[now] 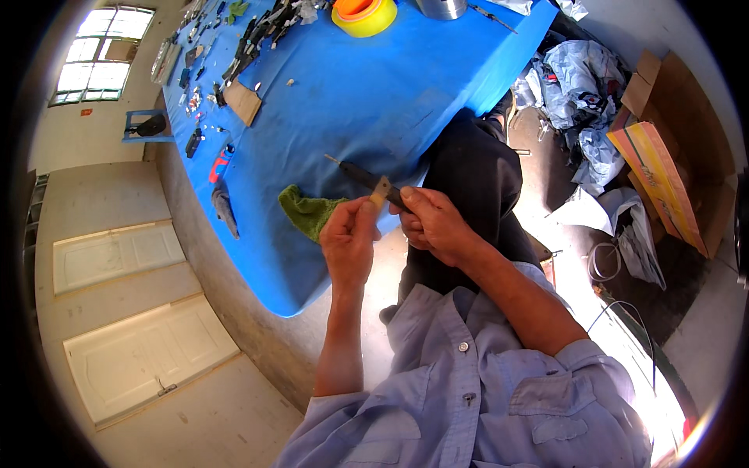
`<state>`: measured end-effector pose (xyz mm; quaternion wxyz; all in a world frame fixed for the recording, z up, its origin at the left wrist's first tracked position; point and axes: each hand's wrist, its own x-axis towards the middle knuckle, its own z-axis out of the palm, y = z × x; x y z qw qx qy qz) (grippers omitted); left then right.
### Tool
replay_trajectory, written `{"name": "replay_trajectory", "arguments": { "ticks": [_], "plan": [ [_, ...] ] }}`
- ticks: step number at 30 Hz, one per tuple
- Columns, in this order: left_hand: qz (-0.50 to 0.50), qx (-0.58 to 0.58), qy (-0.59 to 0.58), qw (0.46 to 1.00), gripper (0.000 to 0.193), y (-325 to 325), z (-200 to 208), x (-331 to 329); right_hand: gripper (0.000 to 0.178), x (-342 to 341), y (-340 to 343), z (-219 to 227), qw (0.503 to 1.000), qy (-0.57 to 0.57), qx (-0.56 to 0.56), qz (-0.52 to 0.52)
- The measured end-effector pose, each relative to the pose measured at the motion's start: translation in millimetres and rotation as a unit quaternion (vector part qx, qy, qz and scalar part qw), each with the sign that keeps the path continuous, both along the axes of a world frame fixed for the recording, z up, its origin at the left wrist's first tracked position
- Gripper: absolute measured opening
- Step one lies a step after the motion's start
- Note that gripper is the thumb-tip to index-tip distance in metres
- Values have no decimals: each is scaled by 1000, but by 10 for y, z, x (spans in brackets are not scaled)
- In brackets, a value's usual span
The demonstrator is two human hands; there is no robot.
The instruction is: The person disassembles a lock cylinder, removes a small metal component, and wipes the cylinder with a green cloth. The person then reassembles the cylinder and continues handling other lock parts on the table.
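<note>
Just beyond the near edge of my lap, my right hand (437, 225) grips the rear of a black rod-shaped tool (359, 173) with a thin metal tip pointing away to the left. Its exact kind is unclear. My left hand (349, 240) is closed, thumb and fingers pinching a small tan strip (380, 192) that lies across the tool close to my right fingers. Whether the strip is wrapped round the tool or only touches it, I cannot tell. A green cloth (303, 212) lies on the table behind my left hand, partly covered by it.
The blue-covered table (343, 101) holds a yellow tape roll (367, 19), a metal can (441, 6), a cardboard piece (242, 102), a red-and-blue tool (221, 165) and many small dark parts along its far left. To the right are plastic bags (581, 74) and an open carton (686, 140).
</note>
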<state>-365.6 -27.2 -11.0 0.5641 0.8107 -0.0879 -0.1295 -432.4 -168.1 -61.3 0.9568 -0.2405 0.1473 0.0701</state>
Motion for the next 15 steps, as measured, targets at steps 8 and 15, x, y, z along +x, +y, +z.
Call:
{"name": "replay_trajectory", "arguments": {
  "ticks": [8,15],
  "plan": [
    [-1,-6,-10,1000,15,-3,-29,2,36,-5,-8,26,1000,12,-9,4],
    [9,7,-27,1000,14,-4,-36,-11,36,-1,-10,25,1000,11,-12,3]
  ]
}}
